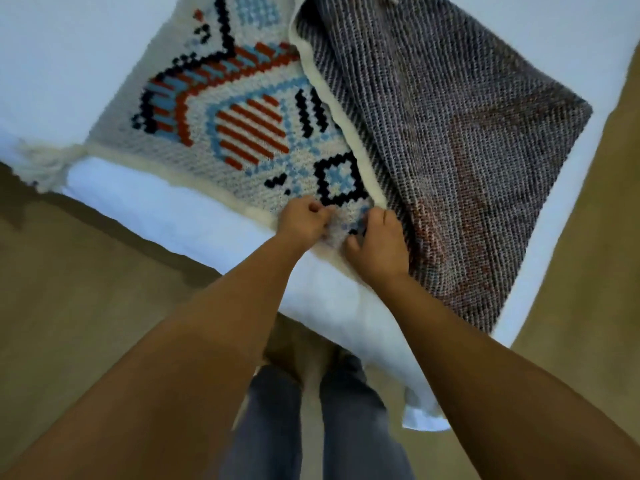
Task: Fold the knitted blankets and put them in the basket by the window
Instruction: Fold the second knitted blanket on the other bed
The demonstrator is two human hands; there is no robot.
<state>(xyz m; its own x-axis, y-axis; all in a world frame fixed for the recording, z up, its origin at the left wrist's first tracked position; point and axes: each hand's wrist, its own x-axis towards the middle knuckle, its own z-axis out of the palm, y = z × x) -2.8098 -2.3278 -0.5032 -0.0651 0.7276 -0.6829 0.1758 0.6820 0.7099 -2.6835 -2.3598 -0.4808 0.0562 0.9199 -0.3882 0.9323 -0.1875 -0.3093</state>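
Note:
A knitted blanket [242, 126] lies on a white bed, cream with red, light blue and black patterns. Its right part [467, 133] is folded over, showing the grey striped underside. A cream tassel [52, 164] hangs at its left corner. My left hand [303, 220] and my right hand [379, 245] are close together at the blanket's near corner, both pinching the knit at the bed's edge. No basket is in view.
The white bed [173, 209] runs diagonally, its corner [422, 417] pointing toward me. Tan carpet [86, 306] lies to the left and right of the bed. My legs in jeans [311, 427] stand at the bed's corner.

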